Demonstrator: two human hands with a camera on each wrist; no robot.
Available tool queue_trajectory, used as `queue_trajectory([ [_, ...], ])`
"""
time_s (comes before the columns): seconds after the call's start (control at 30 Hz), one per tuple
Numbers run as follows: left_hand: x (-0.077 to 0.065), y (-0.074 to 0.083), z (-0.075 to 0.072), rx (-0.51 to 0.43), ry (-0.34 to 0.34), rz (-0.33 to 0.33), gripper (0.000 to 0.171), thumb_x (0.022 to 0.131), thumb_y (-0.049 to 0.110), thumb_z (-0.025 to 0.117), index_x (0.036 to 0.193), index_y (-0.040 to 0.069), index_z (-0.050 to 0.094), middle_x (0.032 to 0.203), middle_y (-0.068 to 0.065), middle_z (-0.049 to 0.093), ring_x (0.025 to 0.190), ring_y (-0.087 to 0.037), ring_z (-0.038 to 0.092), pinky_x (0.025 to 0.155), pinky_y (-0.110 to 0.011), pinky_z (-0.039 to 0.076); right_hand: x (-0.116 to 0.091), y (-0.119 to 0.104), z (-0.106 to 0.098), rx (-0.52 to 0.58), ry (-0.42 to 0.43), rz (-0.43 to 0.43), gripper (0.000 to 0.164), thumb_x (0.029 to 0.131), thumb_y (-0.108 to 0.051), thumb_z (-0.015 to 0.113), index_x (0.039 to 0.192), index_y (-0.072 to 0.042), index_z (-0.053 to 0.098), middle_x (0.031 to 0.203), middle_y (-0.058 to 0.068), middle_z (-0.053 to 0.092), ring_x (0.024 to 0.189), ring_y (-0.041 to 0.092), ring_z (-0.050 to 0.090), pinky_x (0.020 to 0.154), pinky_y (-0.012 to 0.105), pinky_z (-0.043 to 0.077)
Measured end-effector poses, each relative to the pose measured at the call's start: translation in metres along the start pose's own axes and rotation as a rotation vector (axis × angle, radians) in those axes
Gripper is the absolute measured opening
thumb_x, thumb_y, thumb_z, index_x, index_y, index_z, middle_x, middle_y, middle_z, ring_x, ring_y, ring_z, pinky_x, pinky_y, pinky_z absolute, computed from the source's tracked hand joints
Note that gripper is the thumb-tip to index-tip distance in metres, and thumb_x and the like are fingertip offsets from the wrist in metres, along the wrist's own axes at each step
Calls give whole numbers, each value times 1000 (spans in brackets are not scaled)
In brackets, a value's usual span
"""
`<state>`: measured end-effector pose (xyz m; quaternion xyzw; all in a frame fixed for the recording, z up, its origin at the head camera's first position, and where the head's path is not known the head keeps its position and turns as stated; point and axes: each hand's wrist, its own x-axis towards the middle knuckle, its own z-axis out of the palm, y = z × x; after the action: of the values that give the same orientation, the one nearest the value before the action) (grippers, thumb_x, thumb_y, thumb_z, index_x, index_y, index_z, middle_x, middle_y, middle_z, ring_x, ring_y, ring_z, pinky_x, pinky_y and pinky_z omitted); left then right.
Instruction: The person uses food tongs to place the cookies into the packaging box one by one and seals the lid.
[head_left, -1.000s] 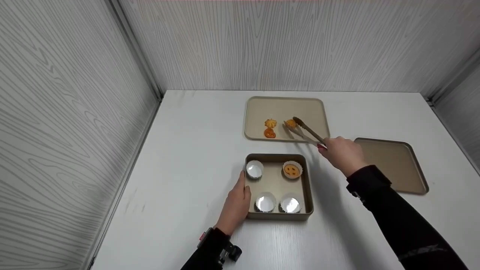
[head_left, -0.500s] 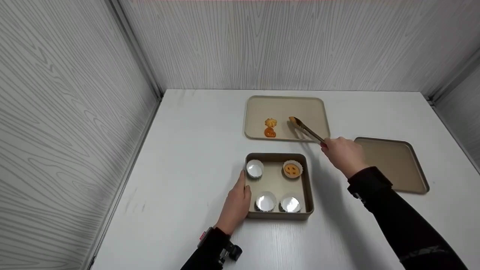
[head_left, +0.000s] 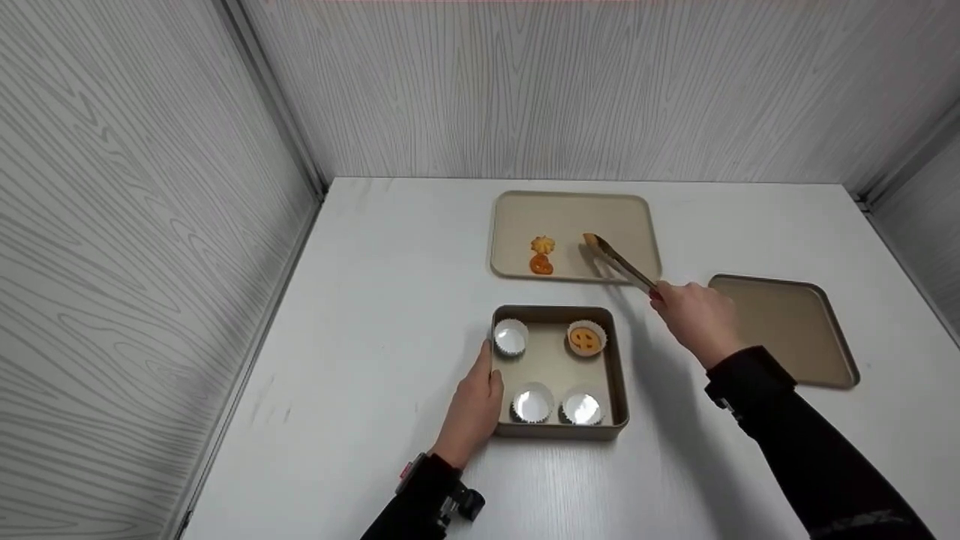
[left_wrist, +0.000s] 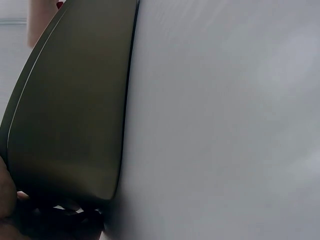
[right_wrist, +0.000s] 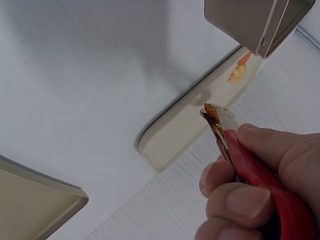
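My right hand (head_left: 696, 319) grips red-handled tongs (head_left: 624, 264) above the back tray (head_left: 615, 214). A brown cookie (right_wrist: 212, 113) sits pinched between the tong tips in the right wrist view. On that tray lie a flower-shaped cookie (head_left: 542, 244) and an orange pretzel-like one (head_left: 541, 264). My left hand (head_left: 472, 405) holds the left wall of a deep square baking tin (head_left: 555, 373), thumb at the rim. In the tin, a paper cup at back right holds a round orange cookie (head_left: 584, 340) with holes. White paper cups (head_left: 511, 337) occupy the other corners.
A shallow brown tray (head_left: 787, 330) rests on the white table (head_left: 375, 337) at right, partly behind my right wrist. Wood-grain panels (head_left: 570, 90) rise behind the table and along its sides.
The tongs have come together on the cookie that lay right of the other two, and lifted it. My right hand has drawn slightly back and right; the left hand stays put.
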<state>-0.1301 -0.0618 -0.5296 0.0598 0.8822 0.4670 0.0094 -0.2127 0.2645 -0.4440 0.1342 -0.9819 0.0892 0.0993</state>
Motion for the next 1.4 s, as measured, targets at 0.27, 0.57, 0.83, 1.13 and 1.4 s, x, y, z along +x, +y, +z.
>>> queue_trajectory([
  [0.27, 1, 0, 1, -7, 2, -9, 55, 109, 11, 40, 159, -7, 25, 157, -25, 40, 143, -36, 42, 118, -47, 37, -10, 1, 2, 15, 59, -25, 17, 96, -15, 71, 88, -6, 60, 66, 20, 63, 54, 45, 58, 40, 50, 38],
  [0.57, 1, 1, 0, -28, -21, -18, 55, 109, 11, 38, 159, -8, 23, 160, -24, 35, 146, -32, 38, 119, -46, 35, -22, -4, -2, 37, 105, -46, 18, 97, -16, 71, 87, -9, 57, 67, 18, 66, 57, 48, 61, 38, 50, 37],
  [0.83, 1, 1, 0, -9, -16, -2, 54, 109, 9, 38, 158, -9, 24, 159, -26, 37, 145, -35, 40, 118, -48, 36, -32, -6, -4, 28, 140, -65, 20, 95, -16, 73, 88, -10, 55, 61, 11, 61, 49, 39, 55, 38, 41, 28],
  [1.13, 1, 0, 0, -15, -8, 12, 54, 109, 9, 39, 158, -9, 24, 158, -26, 37, 145, -34, 40, 118, -47, 36, -42, -11, -8, 2, 195, -91, 22, 93, -15, 75, 91, -9, 54, 54, 6, 50, 43, 35, 49, 36, 39, 25],
  [1.4, 2, 0, 1, -4, 7, 20, 54, 108, 8, 39, 157, -10, 26, 156, -27, 40, 143, -37, 42, 118, -48, 37, -49, -17, -13, -4, 237, -118, 21, 92, -14, 77, 94, -9, 56, 54, 5, 50, 42, 33, 47, 34, 41, 28],
])
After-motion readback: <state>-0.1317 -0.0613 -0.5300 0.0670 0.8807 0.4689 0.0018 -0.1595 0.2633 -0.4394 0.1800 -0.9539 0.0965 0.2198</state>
